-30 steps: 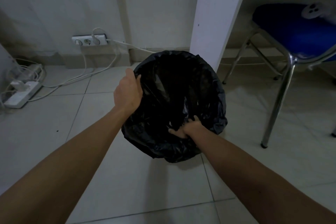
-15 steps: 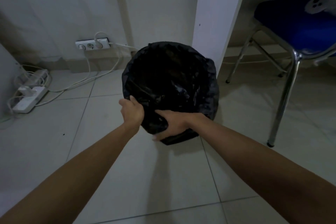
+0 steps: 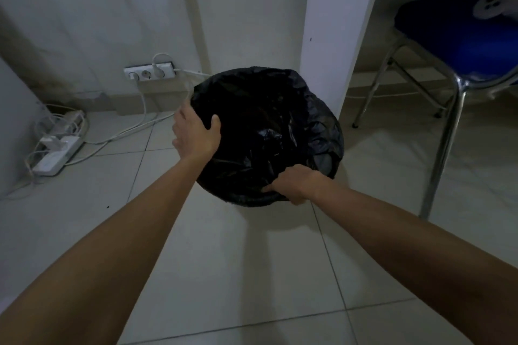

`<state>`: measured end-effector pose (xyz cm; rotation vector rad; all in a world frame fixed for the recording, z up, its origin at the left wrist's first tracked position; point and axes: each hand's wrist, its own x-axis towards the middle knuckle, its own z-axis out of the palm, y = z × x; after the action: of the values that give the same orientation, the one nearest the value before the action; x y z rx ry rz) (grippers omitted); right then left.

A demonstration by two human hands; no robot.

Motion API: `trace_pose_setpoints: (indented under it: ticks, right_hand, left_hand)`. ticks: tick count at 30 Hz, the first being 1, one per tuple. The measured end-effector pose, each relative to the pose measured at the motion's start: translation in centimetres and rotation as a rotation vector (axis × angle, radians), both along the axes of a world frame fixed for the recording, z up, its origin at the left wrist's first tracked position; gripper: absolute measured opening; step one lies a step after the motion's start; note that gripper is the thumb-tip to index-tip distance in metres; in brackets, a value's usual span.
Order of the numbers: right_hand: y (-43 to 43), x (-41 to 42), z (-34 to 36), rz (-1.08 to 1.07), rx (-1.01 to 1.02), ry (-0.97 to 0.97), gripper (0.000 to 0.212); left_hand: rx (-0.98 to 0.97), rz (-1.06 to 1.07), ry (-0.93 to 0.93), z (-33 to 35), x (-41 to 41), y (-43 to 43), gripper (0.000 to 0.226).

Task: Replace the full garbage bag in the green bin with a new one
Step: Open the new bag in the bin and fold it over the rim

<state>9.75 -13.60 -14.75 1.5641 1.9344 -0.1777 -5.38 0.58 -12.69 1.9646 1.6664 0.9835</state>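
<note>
A black garbage bag (image 3: 280, 109) lines a round bin on the tiled floor, its edge folded over the rim so the bin itself is fully hidden. My left hand (image 3: 194, 133) grips the bag-covered rim on the left side, thumb hooked inside the opening. At the near right rim my right hand (image 3: 293, 183) curls around the bag's folded edge. Crumpled shiny plastic shows deep inside the opening.
A white desk panel (image 3: 333, 22) stands right behind the bin. A blue chair with chrome legs (image 3: 445, 131) is at the right. A wall socket (image 3: 150, 73) and a power strip with cables (image 3: 56, 151) lie at the left by the wall.
My left hand moved from the near rim up to the left side of the rim. My right hand shifted rightward along the near rim, and the bin now tilts more toward me.
</note>
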Motion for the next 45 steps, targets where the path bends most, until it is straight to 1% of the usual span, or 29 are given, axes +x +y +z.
trace_pose_setpoints:
  ticks: [2, 5, 7, 9, 10, 11, 13, 14, 16, 17, 18, 20, 22, 23, 24, 27, 28, 29, 30, 31, 32, 34, 36, 37, 38, 40, 41, 42, 45]
  right_hand:
    - [0.0, 0.1, -0.1, 0.004, -0.004, -0.035, 0.075]
    - [-0.1, 0.5, 0.4, -0.128, -0.035, -0.071, 0.074]
    - [-0.2, 0.7, 1.6, -0.206, -0.165, -0.107, 0.077]
    - [0.2, 1.3, 3.4, -0.277, -0.388, -0.124, 0.085]
    - [0.7, 1.9, 4.1, -0.317, -0.467, -0.063, 0.088]
    - [1.4, 2.6, 4.3, -0.396, -0.476, 0.07, 0.088]
    - [2.8, 3.6, 3.6, -0.629, -0.305, 0.403, 0.077]
    - [3.3, 3.6, 2.7, -0.734, -0.135, 0.524, 0.069]
    - [3.8, 2.5, 0.1, -0.931, 0.244, 0.658, 0.067]
    - [3.8, 1.5, -1.6, -1.011, 0.348, 0.71, 0.071]
    - [3.7, 0.4, -3.0, -1.03, 0.352, 0.74, 0.074]
    - [3.7, -1.4, -6.3, -0.931, 0.167, 0.754, 0.073]
    - [3.8, -2.4, -8.7, -0.762, -0.066, 0.709, 0.06]
    - [3.9, -2.7, -9.3, -0.718, -0.089, 0.698, 0.055]
    - [3.9, -2.9, -9.6, -0.694, -0.04, 0.68, 0.053]
    - [4.0, -3.2, -10.2, -0.715, 0.297, 0.605, 0.056]
    - [3.7, -3.3, -9.9, -0.748, 0.308, 0.634, 0.059]
    - [3.4, -3.2, -9.7, -0.802, 0.247, 0.692, 0.061]
    - [3.1, -3.1, -9.3, -0.858, 0.116, 0.749, 0.062]
    - [2.8, -3.0, -8.9, -0.89, -0.012, 0.771, 0.063]
    - [2.7, -2.8, -8.8, -0.874, -0.077, 0.752, 0.063]
    - [2.8, -2.2, -9.0, -0.798, -0.028, 0.664, 0.063]
    - [2.8, -1.9, -8.8, -0.736, 0.105, 0.607, 0.063]
    - [2.5, -1.8, -8.0, -0.712, 0.155, 0.636, 0.065]
    - [2.2, -1.8, -7.2, -0.705, 0.173, 0.725, 0.069]
    - [1.3, -2.1, -4.9, -0.658, 0.15, 0.914, 0.075]
    - [1.1, -2.3, -3.8, -0.628, 0.129, 0.938, 0.076]
    - [1.0, -2.2, -3.0, -0.588, 0.097, 0.921, 0.078]
    - [1.4, -1.2, -2.3, -0.426, -0.011, 0.702, 0.087]
  left_hand:
    - [-0.02, 0.011, -0.034, -0.5, -1.0, 0.6, 0.058]
    - [-0.079, 0.015, -0.055, -1.3, -2.5, 1.1, 0.04]
    - [-0.121, -0.051, -0.099, -2.3, -2.9, 0.3, 0.03]
    - [-0.141, -0.127, -0.154, -3.3, -2.7, -1.5, 0.022]
    - [-0.131, -0.147, -0.164, -3.7, -2.4, -2.4, 0.019]
    - [-0.111, -0.155, -0.168, -4.1, -2.1, -3.1, 0.016]
    - [-0.072, -0.155, -0.181, -4.6, -1.4, -4.0, 0.015]
    - [-0.059, -0.152, -0.19, -4.7, -1.1, -4.4, 0.015]
    - [-0.048, -0.148, -0.209, -5.1, -0.5, -5.1, 0.014]
    - [-0.048, -0.15, -0.216, -5.4, -0.3, -5.5, 0.014]
    - [-0.05, -0.153, -0.225, -5.5, 0.0, -5.8, 0.014]
    - [-0.051, -0.15, -0.233, -5.7, 0.4, -6.3, 0.014]
    - [-0.039, -0.151, -0.228, -6.0, 0.5, -6.2, 0.014]
    - [-0.033, -0.16, -0.221, -6.1, 0.4, -6.1, 0.014]
    - [-0.029, -0.175, -0.215, -6.2, 0.2, -6.0, 0.014]
    - [-0.03, -0.202, -0.206, -6.3, 0.0, -5.7, 0.016]
    - [-0.037, -0.2, -0.215, -6.3, 0.1, -5.7, 0.016]
    - [-0.043, -0.197, -0.222, -6.3, 0.1, -5.8, 0.016]
    - [-0.048, -0.197, -0.227, -6.4, 0.1, -5.8, 0.016]
    - [-0.052, -0.194, -0.229, -6.4, 0.2, -6.0, 0.016]
    - [-0.061, -0.193, -0.227, -6.5, 0.1, -6.0, 0.016]
    - [-0.099, -0.186, -0.236, -6.6, -0.1, -6.0, 0.016]
    - [-0.154, -0.177, -0.252, -6.6, -0.2, -6.0, 0.016]
    - [-0.188, -0.171, -0.258, -6.5, -0.1, -6.1, 0.017]
    - [-0.238, -0.159, -0.265, -6.4, 0.0, -6.1, 0.017]
    - [-0.366, -0.143, -0.315, -6.2, 0.2, -6.0, 0.019]
    - [-0.43, -0.134, -0.353, -6.0, 0.4, -5.9, 0.024]
    - [-0.495, -0.121, -0.385, -5.8, 0.6, -5.7, 0.032]
    - [-0.663, -0.049, -0.461, -5.6, 1.2, -5.2, 0.046]
